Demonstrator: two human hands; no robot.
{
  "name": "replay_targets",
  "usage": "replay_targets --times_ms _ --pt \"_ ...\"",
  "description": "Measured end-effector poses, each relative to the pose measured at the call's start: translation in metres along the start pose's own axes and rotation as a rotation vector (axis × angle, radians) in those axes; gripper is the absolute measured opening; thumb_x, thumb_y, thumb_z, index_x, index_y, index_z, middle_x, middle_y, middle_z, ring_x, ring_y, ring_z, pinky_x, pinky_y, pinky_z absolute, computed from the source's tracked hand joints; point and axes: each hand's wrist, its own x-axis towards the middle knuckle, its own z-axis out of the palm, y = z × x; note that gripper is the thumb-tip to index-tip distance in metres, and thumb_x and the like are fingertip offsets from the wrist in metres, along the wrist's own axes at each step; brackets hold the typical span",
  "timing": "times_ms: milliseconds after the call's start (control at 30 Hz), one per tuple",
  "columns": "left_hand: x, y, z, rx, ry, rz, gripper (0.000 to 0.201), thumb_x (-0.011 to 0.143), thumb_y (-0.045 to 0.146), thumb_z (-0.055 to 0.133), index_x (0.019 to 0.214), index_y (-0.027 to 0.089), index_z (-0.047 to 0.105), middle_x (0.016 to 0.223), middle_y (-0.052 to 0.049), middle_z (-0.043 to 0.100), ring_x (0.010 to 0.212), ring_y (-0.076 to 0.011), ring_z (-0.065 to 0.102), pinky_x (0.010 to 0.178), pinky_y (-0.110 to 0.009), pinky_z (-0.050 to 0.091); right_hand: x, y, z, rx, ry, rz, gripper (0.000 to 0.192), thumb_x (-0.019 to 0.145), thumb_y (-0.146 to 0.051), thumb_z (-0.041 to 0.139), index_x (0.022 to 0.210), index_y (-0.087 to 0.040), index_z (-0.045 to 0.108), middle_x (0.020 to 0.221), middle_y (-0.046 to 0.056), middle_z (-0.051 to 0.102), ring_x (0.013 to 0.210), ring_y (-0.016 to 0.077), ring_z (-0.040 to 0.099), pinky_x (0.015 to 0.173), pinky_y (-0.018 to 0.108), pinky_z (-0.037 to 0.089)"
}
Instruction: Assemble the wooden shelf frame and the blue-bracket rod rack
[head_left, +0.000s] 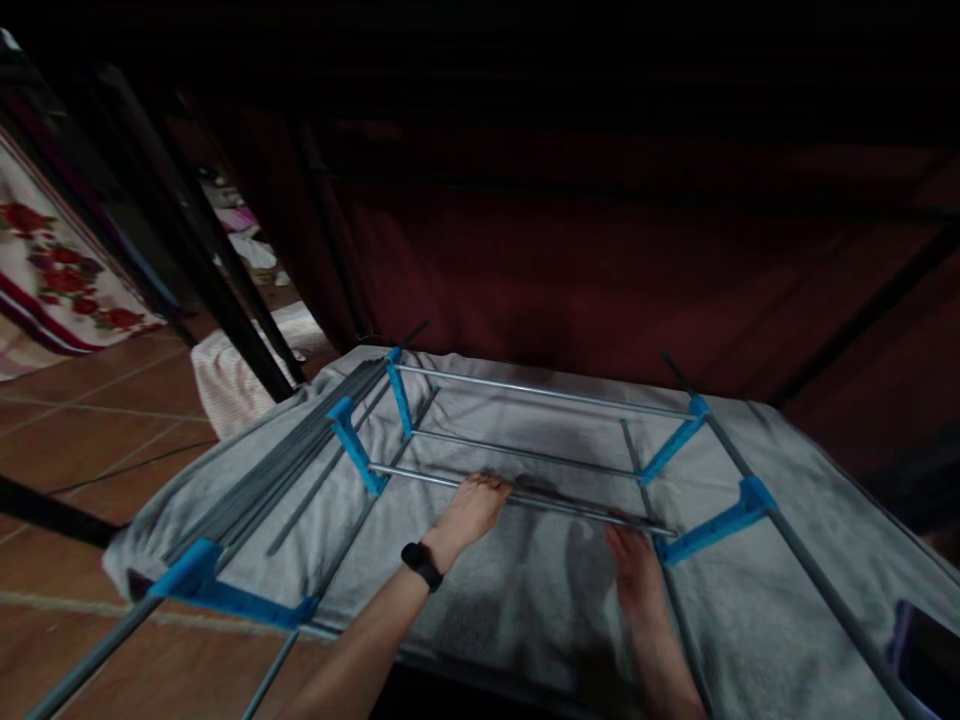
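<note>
A frame of grey metal rods (525, 392) joined by blue plastic connectors (352, 440) lies on a grey cloth (525, 590). My left hand (471, 510), with a black watch on its wrist, grips the near cross rod (420, 477) left of its middle. My right hand (634, 560) holds the same rod near its right end, beside a blue connector (716, 525). A bundle of loose grey rods (300, 445) lies along the left side of the frame.
The cloth rests on a terracotta tile floor (90, 420). Black metal legs (210, 280) rise at the left, with a flowered fabric (52, 260) behind. A dark red wall or panel (600, 250) stands behind the frame. Long rods stick out toward me on both sides.
</note>
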Motion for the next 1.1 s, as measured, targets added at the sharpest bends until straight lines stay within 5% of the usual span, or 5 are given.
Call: replay_targets --times_ms 167,567,1100 --pt "0.005 0.001 0.012 -0.017 -0.017 0.044 0.033 0.096 0.012 0.038 0.109 0.022 0.067 0.109 -0.011 0.071 0.102 -0.0235 0.065 0.097 -0.039 0.046 0.007 -0.014 -0.009 0.225 0.005 0.223 0.027 0.06 -0.033 0.075 0.085 -0.023 0.072 0.098 0.004 0.075 0.095 0.0194 0.072 0.085 0.031 0.059" --pt "-0.008 -0.004 0.042 -0.092 -0.074 0.033 0.026 0.095 0.015 0.045 0.111 0.02 0.065 0.113 -0.01 0.07 0.104 -0.0235 0.066 0.098 -0.038 0.046 0.01 -0.004 -0.02 0.022 0.03 0.228 0.016 0.062 -0.034 0.071 0.076 -0.026 0.068 0.083 0.006 0.074 0.08 0.0237 0.073 0.08 0.04 0.061" --pt "-0.016 -0.01 0.036 -0.109 -0.092 0.039 0.035 0.093 0.01 0.043 0.116 0.021 0.065 0.117 -0.01 0.069 0.105 -0.0233 0.066 0.099 -0.038 0.047 -0.003 -0.007 -0.015 0.024 0.091 0.198 0.016 0.057 -0.034 0.077 0.068 -0.027 0.067 0.071 0.007 0.07 0.07 0.0244 0.072 0.074 0.041 0.063"
